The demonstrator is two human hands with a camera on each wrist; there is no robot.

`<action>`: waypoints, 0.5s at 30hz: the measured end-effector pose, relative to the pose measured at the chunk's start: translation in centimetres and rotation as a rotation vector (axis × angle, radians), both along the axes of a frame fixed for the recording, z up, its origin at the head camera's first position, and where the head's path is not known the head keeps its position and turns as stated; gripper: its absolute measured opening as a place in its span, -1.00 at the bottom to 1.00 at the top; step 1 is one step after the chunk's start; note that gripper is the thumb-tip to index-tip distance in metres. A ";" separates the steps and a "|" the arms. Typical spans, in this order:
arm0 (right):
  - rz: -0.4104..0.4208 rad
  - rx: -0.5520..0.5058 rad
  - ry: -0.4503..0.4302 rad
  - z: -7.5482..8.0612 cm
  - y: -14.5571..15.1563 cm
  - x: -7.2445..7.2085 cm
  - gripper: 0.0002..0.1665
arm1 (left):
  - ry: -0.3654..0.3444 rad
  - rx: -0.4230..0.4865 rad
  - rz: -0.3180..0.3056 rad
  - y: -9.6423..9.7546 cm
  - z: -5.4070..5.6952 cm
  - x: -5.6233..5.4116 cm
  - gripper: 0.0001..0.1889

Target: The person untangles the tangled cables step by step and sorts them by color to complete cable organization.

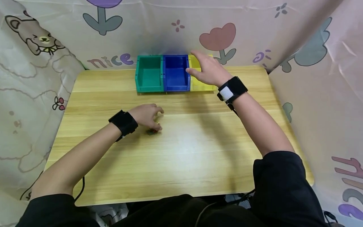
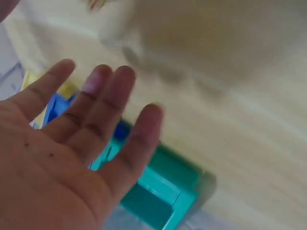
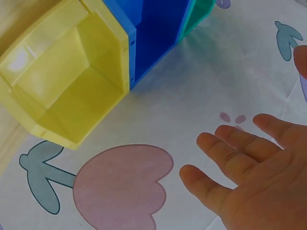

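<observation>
My left hand (image 1: 146,115) is over the table left of the middle, fingers spread and loosely bent. Beneath its thumb lies a small, dark, multicoloured clump (image 1: 152,131), partly covered by the hand; its kind cannot be told. In the left wrist view a reddish-yellow bit of it (image 2: 96,4) shows at the top edge, apart from the spread fingers. My right hand (image 1: 211,69) hangs over the yellow bin (image 1: 202,87) with straight fingers and thumb apart, holding nothing. In the right wrist view its fingers (image 3: 230,155) are in front of the printed cloth, and the yellow bin stands bare inside.
A green bin (image 1: 149,90) and a blue bin (image 1: 176,88) stand in a row with the yellow one at the back edge of the wooden table (image 1: 181,164). Printed cloth (image 1: 158,34) hangs close behind them and along both sides. Cables run from the wrist straps.
</observation>
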State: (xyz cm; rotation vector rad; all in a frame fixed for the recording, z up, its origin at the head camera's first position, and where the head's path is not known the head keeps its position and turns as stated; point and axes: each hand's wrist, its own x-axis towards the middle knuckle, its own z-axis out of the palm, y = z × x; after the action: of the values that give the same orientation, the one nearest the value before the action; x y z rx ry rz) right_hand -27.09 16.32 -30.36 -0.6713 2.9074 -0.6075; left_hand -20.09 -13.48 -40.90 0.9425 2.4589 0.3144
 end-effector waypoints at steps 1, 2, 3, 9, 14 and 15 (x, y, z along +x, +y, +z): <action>0.003 0.000 0.006 0.0 -0.1 0.1 -0.07 | -0.010 -0.019 -0.001 -0.1 -0.3 0.3 -0.23; 0.006 0.000 0.012 0.0 -0.2 0.1 -0.08 | -0.024 -0.033 -0.001 -0.2 -0.5 0.6 -0.27; 0.008 -0.002 0.017 0.0 -0.3 0.2 -0.08 | -0.029 -0.040 -0.004 -0.3 -0.9 0.7 -0.31; 0.007 -0.024 0.019 -0.2 -0.2 0.5 -0.10 | -0.099 0.002 -0.002 -0.4 -2.2 1.0 -0.57; 0.018 -0.036 0.005 -0.4 0.0 0.9 -0.11 | -0.118 0.015 0.006 -0.2 -2.4 1.1 -0.60; 0.021 -0.041 0.007 -0.4 0.1 0.9 -0.11 | -0.119 0.016 0.008 -0.1 -2.4 1.1 -0.61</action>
State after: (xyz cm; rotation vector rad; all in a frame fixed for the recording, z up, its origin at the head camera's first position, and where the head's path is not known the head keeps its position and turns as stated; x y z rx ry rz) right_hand -26.18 16.39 -30.77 -0.7089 2.8978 -0.6647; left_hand -19.01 -13.60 -43.33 0.8949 2.3554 0.3829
